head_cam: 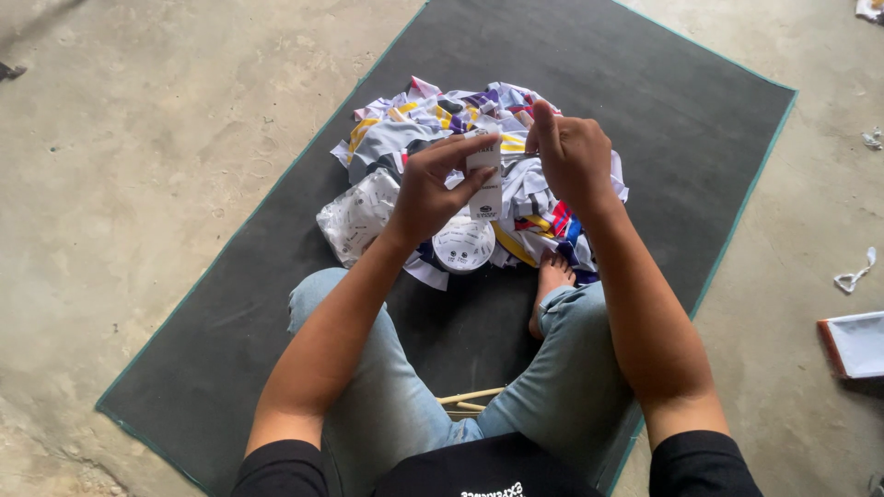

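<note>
Fingers of the left hand [428, 198] pinch a white tag [485, 179]; right hand [573, 156], seemingly closed, hovers mid-mat [645, 110].

Clothes pile [479, 175] on mat [645, 110], before the knees; tray [856, 345] right, off mat.

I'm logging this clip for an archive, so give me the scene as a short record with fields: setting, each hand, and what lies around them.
Setting: person seated on a dark mat laid on a concrete floor
Left hand: pinches a small white tag by its edge
Right hand: raised beside the tag, fingers curled; whether it grips anything cannot be told
Below the hands: heap of striped fabric pieces, with a round white label at the near side
Nearby: white tray on the floor at the right edge
</note>
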